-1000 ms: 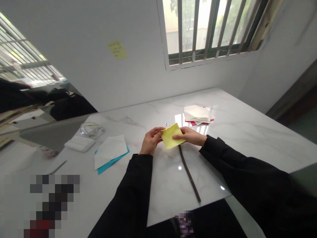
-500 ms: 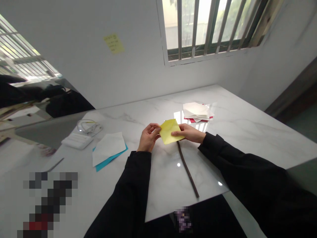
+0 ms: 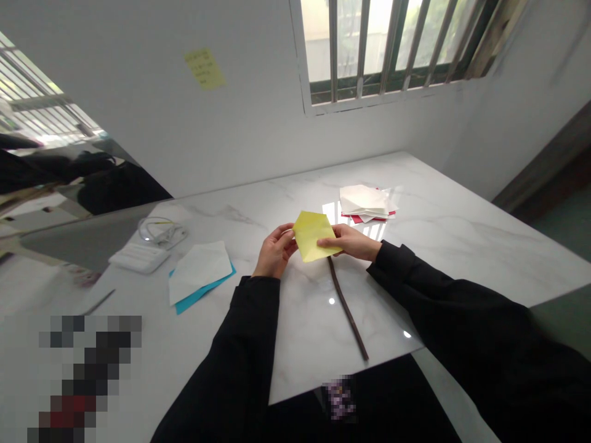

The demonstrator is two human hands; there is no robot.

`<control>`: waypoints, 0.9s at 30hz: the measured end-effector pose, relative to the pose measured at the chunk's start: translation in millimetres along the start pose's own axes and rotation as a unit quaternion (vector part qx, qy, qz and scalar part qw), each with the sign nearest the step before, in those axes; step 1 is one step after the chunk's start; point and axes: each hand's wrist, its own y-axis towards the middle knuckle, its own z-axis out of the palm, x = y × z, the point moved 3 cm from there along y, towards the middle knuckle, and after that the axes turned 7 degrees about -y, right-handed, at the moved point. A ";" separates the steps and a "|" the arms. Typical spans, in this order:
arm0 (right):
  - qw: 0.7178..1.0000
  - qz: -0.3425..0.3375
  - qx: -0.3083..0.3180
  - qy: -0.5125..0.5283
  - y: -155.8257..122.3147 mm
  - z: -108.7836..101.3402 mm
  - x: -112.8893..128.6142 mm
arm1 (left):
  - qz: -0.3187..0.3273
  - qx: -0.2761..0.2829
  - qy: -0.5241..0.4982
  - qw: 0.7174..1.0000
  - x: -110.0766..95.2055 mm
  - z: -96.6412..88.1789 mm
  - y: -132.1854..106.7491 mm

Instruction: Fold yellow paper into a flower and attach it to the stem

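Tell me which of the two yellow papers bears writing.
The yellow sticky note on the wall, left of the barred window: lines of writing cross it. The yellow envelope in the right hand shows none on its visible face.

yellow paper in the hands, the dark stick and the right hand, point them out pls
Yellow paper (image 3: 310,235): head view, middle of its upward face.
Dark stick (image 3: 345,306): head view, about midway along its visible length.
Right hand (image 3: 353,242): head view, middle of the hand.
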 end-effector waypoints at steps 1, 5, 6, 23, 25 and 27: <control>1.000 0.001 0.001 -0.002 0.2 0.3 -0.6 | -0.003 -0.010 -0.002 1.000 0.7 -0.9 0.2; 1.000 0.001 0.005 -0.006 1.2 1.9 -2.9 | -0.023 -0.052 0.001 0.998 3.7 -4.8 0.8; 1.000 -0.001 0.006 -0.006 1.5 2.3 -3.1 | -0.028 -0.060 0.000 0.998 4.1 -5.4 0.7; 1.000 -0.026 -0.011 0.003 6.3 2.7 -5.0 | -0.033 -0.041 0.010 0.999 1.6 -1.3 -1.3; 0.999 -0.032 -0.016 0.022 7.3 2.4 -5.4 | -0.031 -0.041 0.013 0.999 1.2 -1.6 -1.3; 0.999 -0.039 -0.022 0.029 7.7 2.5 -5.1 | -0.028 -0.039 0.012 0.999 1.3 -1.5 -1.5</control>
